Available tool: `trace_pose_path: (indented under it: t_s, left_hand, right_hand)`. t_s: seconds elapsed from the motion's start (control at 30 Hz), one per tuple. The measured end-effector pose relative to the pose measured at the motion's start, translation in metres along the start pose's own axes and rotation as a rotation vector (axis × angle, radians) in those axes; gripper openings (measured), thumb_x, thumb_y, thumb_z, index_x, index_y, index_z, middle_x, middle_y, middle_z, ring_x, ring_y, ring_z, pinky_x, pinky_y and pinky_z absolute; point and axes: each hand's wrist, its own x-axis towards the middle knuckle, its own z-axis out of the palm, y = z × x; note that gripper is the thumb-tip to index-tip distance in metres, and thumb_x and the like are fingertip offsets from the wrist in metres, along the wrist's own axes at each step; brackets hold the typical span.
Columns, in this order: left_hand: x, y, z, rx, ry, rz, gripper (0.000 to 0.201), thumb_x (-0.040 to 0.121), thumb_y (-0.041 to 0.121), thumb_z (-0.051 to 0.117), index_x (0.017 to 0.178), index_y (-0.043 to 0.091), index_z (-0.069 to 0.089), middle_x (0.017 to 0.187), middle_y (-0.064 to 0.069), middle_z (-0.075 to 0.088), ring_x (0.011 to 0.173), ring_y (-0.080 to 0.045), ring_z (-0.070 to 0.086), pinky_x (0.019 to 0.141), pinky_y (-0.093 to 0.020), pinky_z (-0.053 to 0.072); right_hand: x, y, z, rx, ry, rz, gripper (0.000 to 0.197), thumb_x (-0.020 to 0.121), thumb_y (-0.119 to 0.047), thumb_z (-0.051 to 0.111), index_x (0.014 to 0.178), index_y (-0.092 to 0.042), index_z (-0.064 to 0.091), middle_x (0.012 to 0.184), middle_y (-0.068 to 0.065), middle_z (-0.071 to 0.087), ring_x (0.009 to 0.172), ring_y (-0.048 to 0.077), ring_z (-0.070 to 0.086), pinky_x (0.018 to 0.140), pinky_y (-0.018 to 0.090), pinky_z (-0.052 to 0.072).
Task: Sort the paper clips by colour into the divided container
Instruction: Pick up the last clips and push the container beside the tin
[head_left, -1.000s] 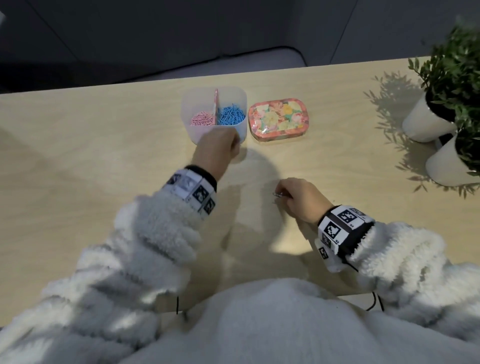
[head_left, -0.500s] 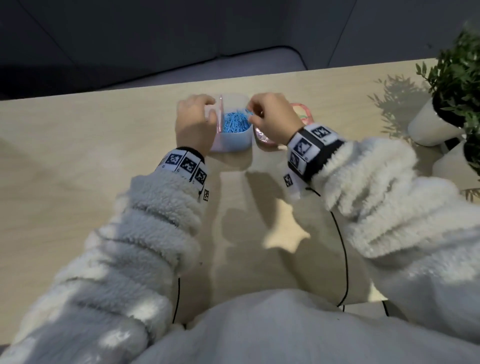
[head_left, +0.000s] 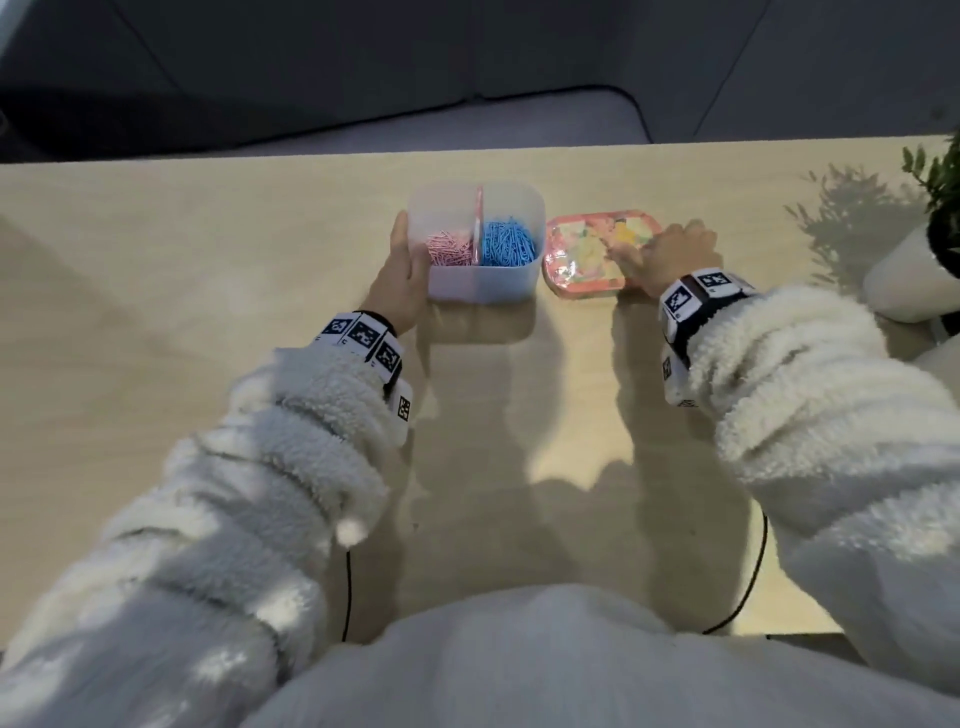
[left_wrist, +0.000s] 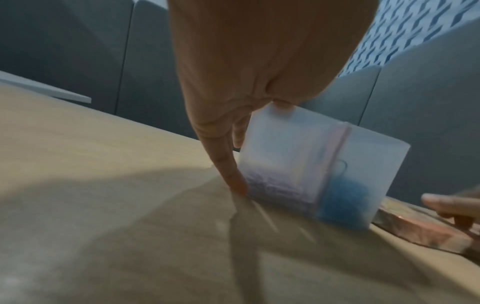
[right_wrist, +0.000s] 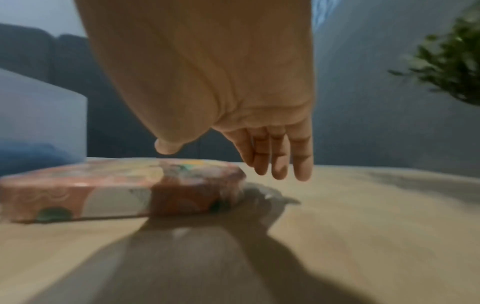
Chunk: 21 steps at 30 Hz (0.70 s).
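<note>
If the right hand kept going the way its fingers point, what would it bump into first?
Most likely the flowered tin: the right hand has its fingers straight, pointing left over the tin's right end. Beyond that stands the divided container. Whether the fingers already touch the tin is unclear.

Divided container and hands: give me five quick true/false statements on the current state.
1. Pink clips lie in the left compartment of the divided container, blue clips in the right. True.
2. The left hand is inside the container. False: it rests against the outer left wall.
3. The floral tin stands right of the container. True.
4. The right hand pinches a clip. False: its fingers are straight, at the tin, holding nothing.
5. Loose clips lie scattered on the table. False: none visible.
</note>
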Motion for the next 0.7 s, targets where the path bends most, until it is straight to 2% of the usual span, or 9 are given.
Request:
trace_pose_path:
  t_s: [0.1,0.27,0.37,0.43,0.47,0.5,0.57,0.63,0.7]
  left_hand:
    - [-0.007,0.005,0.005,-0.002,0.031,-0.008,0.057,0.099,0.038,0.019,0.148,0.018,-0.005,0.157,-0.006,0.014,0.139,-0.028,0.027,0.106,-0.057,0.035]
    - [-0.013,0.008,0.009,0.027,0.038,-0.009,0.056,0.099,0.036,0.018,0.147,0.018,-0.004,0.142,-0.021,0.038,0.123,-0.036,0.047,0.101,-0.051,0.041]
    - [-0.018,0.008,0.009,0.032,0.044,-0.045,0.056,0.1,0.034,0.019,0.147,0.019,-0.005,0.142,-0.023,0.038,0.125,-0.038,0.044,0.104,-0.05,0.039]
    - [-0.022,0.008,0.01,0.022,0.029,-0.046,0.056,0.1,0.033,0.021,0.148,0.018,-0.005,0.142,-0.02,0.039,0.122,-0.036,0.046,0.103,-0.048,0.039]
    - [-0.024,0.007,0.01,0.018,0.027,-0.039,0.056,0.1,0.031,0.021,0.148,0.018,-0.005,0.139,-0.021,0.042,0.116,-0.034,0.049,0.098,-0.045,0.041]
    - [-0.027,0.008,0.011,0.016,0.025,-0.036,0.055,0.1,0.03,0.021,0.147,0.016,-0.004,0.136,-0.021,0.044,0.107,-0.031,0.052,0.093,-0.042,0.042]
    - [-0.033,0.008,0.013,0.015,0.026,0.006,0.054,0.101,0.026,0.02,0.147,0.012,-0.003,0.138,-0.018,0.042,0.101,-0.02,0.049,0.089,-0.032,0.04]
    - [-0.039,0.003,0.018,0.01,0.023,0.048,0.054,0.101,0.028,0.019,0.147,0.011,-0.002,0.147,-0.009,0.031,0.12,-0.013,0.041,0.1,-0.026,0.032]
    - [-0.045,-0.001,0.023,-0.011,0.029,0.08,0.056,0.099,0.033,0.019,0.147,0.012,0.002,0.147,-0.002,0.03,0.131,-0.013,0.034,0.109,-0.027,0.027]
  right_hand:
    - [0.004,0.005,0.012,0.073,-0.07,0.027,0.085,0.08,-0.07,0.042,0.123,0.004,0.046,0.128,0.023,0.045,0.121,0.037,0.039,0.097,0.044,0.035]
    - [0.0,0.01,0.017,0.449,0.024,0.083,0.069,0.076,-0.047,0.069,0.118,0.003,0.047,0.124,0.016,0.051,0.115,0.03,0.048,0.094,0.036,0.039]
    - [-0.012,0.016,-0.001,0.837,0.018,0.113,0.052,0.076,-0.024,0.074,0.113,-0.007,0.042,0.114,0.005,0.053,0.095,0.019,0.055,0.073,0.024,0.049]
    - [-0.023,0.021,-0.018,1.034,0.066,0.067,0.04,0.079,-0.016,0.067,0.108,-0.014,0.038,0.116,0.009,0.055,0.085,0.022,0.062,0.054,0.024,0.052]
    - [-0.032,0.022,-0.026,1.081,0.118,0.014,0.04,0.08,-0.015,0.061,0.112,-0.016,0.037,0.113,0.01,0.055,0.082,0.026,0.063,0.049,0.027,0.052]
    - [-0.04,0.022,-0.034,1.089,0.177,-0.038,0.047,0.079,-0.016,0.055,0.121,-0.017,0.036,0.108,0.006,0.055,0.083,0.028,0.064,0.053,0.032,0.054]
    - [-0.057,0.02,-0.049,1.101,0.256,-0.129,0.063,0.077,-0.019,0.051,0.136,-0.017,0.031,0.106,-0.005,0.053,0.101,0.025,0.061,0.079,0.042,0.055]
    - [-0.072,0.012,-0.056,1.163,0.324,-0.188,0.066,0.075,-0.022,0.05,0.139,-0.012,0.033,0.126,0.002,0.051,0.119,0.021,0.052,0.103,0.041,0.044]
    - [-0.082,-0.005,-0.052,1.266,0.308,-0.217,0.062,0.073,-0.02,0.049,0.133,-0.01,0.041,0.131,0.01,0.051,0.121,0.022,0.052,0.104,0.042,0.044]
